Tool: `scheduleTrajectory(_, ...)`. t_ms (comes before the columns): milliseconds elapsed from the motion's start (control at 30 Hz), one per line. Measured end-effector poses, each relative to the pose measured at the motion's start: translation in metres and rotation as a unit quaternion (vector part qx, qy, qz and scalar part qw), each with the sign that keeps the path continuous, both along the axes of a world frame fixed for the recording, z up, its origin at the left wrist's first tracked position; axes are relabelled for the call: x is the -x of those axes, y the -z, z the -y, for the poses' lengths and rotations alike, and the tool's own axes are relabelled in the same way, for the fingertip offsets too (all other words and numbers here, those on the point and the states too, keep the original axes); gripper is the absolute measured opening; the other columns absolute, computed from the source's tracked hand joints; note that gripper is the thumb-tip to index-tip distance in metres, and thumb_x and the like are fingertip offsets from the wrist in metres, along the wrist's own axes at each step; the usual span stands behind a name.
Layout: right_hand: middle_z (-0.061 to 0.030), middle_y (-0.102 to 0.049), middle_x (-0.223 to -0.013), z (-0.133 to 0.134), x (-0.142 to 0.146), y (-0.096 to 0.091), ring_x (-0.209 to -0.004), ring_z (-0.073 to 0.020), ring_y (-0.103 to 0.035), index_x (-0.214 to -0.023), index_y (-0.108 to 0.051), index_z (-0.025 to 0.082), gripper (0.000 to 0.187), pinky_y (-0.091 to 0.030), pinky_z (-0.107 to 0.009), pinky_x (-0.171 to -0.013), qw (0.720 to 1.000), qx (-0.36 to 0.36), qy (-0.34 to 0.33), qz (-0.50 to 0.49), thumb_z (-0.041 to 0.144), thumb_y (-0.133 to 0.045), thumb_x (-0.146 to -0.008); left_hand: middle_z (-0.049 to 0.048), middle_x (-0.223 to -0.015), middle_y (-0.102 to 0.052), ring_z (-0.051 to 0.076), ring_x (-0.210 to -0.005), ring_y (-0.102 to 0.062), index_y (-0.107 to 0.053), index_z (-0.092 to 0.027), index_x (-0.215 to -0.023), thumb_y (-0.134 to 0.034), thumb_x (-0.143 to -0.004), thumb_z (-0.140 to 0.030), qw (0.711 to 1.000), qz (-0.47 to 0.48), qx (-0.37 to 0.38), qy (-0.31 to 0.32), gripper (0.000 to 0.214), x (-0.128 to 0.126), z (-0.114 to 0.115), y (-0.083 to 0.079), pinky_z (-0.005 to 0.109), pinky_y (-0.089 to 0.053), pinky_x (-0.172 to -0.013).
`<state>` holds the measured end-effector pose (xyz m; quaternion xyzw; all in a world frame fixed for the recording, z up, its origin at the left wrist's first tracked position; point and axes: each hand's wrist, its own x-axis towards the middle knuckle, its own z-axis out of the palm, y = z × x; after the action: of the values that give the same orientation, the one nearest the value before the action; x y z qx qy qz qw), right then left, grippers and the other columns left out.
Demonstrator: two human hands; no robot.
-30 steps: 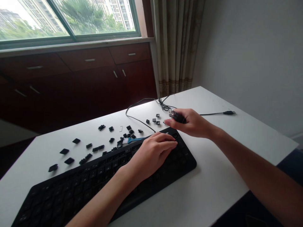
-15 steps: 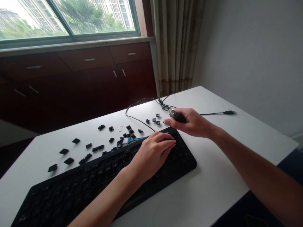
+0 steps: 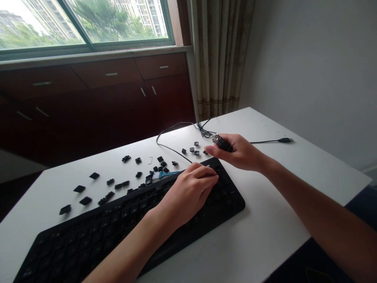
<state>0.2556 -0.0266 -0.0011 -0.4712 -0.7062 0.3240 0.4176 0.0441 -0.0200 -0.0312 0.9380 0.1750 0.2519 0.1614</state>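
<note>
A black keyboard lies slantwise on the white table, with keycaps off in its upper rows. My left hand rests over its right part, fingers bent and pressed together at the top right keys. Whatever those fingertips hold, if anything, is hidden. Just above the keyboard's far right corner, my right hand grips a black keycap puller, its metal end pointing left. Loose black keycaps are scattered beyond the keyboard, several of them close to the right hand.
A blue brush lies behind the keyboard among the keycaps, near a thin bent wire. The bundled cable sits at the table's far edge, and its USB plug lies to the right. Behind stand dark red cabinets.
The right hand has shifted very slightly right with the keycap puller, and its thumb has moved a little. My left hand stays almost still on the keyboard.
</note>
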Motion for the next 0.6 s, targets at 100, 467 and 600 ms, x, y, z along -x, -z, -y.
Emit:
scheduleTrajectory(100, 0.0051, -0.044, -0.056, 0.001, 0.005, 0.001, -0.052, -0.009, -0.041, -0.062, -0.046, 0.02, 0.049, -0.034, -0.026, -0.051, 0.998, 0.009, 0.012, -0.053, 0.055, -0.062, -0.092, 0.0073, -0.11, -0.071, 0.021, -0.1, -0.06, -0.075, -0.016, -0.106, -0.053, -0.1, -0.015, 0.999, -0.016, -0.027, 0.012, 0.022, 0.001, 0.0, -0.003, 0.034, -0.056, -0.09)
scheduleTrajectory(467, 0.0099, -0.032, -0.05, 0.006, 0.029, 0.003, -0.042, -0.0053, -0.027, -0.063, -0.037, 0.021, 0.049, -0.023, -0.023, -0.039, 0.93, 0.102, -0.021, -0.353, 0.046, -0.069, -0.091, 0.0062, -0.113, -0.07, 0.023, -0.105, -0.059, -0.074, -0.018, -0.107, -0.05, -0.102, -0.022, 0.996, -0.078, -0.03, 0.007, 0.025, 0.004, 0.006, -0.011, 0.039, -0.053, -0.095)
scheduleTrajectory(600, 0.0103, -0.03, -0.047, 0.011, 0.036, 0.007, -0.038, -0.0052, -0.024, -0.059, -0.037, 0.021, 0.048, -0.019, -0.024, -0.037, 0.911, 0.097, -0.035, -0.399, 0.038, -0.067, -0.094, 0.0047, -0.109, -0.073, 0.022, -0.1, -0.062, -0.075, -0.018, -0.106, -0.048, -0.103, -0.024, 0.995, -0.099, -0.007, 0.014, 0.027, 0.005, 0.007, -0.023, 0.038, -0.053, -0.092)
